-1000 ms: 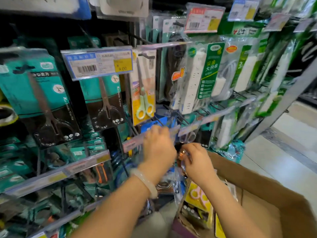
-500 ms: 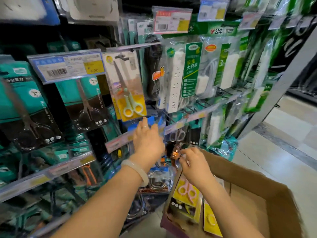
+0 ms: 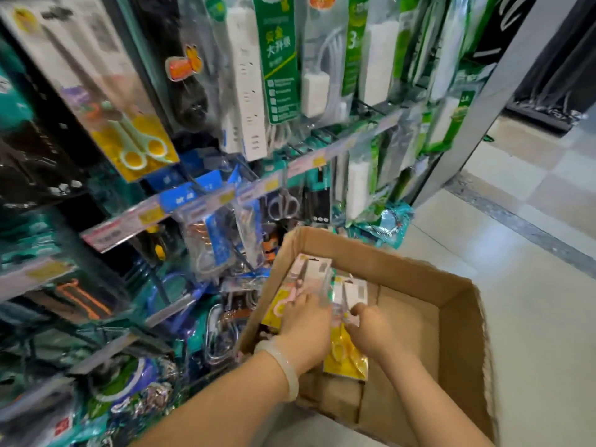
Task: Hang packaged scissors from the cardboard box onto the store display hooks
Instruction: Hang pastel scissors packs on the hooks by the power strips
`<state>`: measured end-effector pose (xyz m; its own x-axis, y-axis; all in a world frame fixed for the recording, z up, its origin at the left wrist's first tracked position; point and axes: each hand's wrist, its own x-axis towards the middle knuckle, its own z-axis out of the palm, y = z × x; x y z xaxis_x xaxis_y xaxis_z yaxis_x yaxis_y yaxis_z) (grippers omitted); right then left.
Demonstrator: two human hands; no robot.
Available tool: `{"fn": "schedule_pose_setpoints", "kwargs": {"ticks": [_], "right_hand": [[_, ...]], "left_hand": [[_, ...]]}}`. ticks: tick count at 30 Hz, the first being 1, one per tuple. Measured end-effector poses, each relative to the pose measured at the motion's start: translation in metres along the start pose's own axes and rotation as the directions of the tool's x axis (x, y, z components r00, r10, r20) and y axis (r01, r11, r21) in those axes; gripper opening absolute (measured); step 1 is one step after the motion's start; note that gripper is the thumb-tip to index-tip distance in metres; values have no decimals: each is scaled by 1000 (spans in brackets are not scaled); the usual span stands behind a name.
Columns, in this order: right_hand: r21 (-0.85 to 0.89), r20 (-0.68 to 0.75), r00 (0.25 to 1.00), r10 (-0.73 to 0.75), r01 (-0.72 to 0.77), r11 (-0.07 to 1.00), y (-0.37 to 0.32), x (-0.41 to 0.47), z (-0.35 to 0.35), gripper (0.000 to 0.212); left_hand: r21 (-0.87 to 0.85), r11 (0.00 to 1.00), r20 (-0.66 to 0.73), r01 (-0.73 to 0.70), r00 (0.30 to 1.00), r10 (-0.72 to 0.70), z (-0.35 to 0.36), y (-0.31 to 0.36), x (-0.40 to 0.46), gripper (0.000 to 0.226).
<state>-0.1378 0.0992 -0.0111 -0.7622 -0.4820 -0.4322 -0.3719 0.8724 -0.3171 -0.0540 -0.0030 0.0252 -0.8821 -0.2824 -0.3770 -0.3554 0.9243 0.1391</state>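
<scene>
- Both of the person's hands are down inside the open cardboard box (image 3: 451,304), which stands on the pale tiled floor (image 3: 532,253) right against the foot of the display rack.
- The left hand (image 3: 304,324), with a pale bangle (image 3: 287,366) on its wrist, lies on a pink-handled scissors pack (image 3: 306,279) at the box's left side; its fingers are bent over the pack's lower part, so it appears to be gripping it, though blur hides the exact hold.
- The right hand (image 3: 371,330) has its fingers curled onto a yellow-carded scissors pack (image 3: 346,353) just beside the first; the thumb and forefinger seem to pinch the clear plastic near its middle.
- The two packs overlap and lean against the box's left wall, white card tops pointing up toward the rack.
- A matching yellow scissors pack (image 3: 129,124) already hangs on a hook in the upper left of the rack, above a row of price tags (image 3: 151,216).
- White power strips (image 3: 248,85) in green and clear packaging hang to the right of it.
- Grey-handled scissors (image 3: 283,204) hang just above the box's far corner.
</scene>
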Motion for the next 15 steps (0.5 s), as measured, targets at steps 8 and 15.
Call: {"fn": "schedule_pose_setpoints", "kwargs": {"ticks": [8, 15], "right_hand": [[215, 79, 993, 82, -98, 972, 37, 4, 24, 51], [415, 117, 983, 142, -178, 892, 55, 14, 44, 51]], "left_hand": [[54, 998, 77, -35, 997, 30, 36, 37, 13, 53], [-58, 998, 201, 27, 979, -15, 53, 41, 19, 28]]}}
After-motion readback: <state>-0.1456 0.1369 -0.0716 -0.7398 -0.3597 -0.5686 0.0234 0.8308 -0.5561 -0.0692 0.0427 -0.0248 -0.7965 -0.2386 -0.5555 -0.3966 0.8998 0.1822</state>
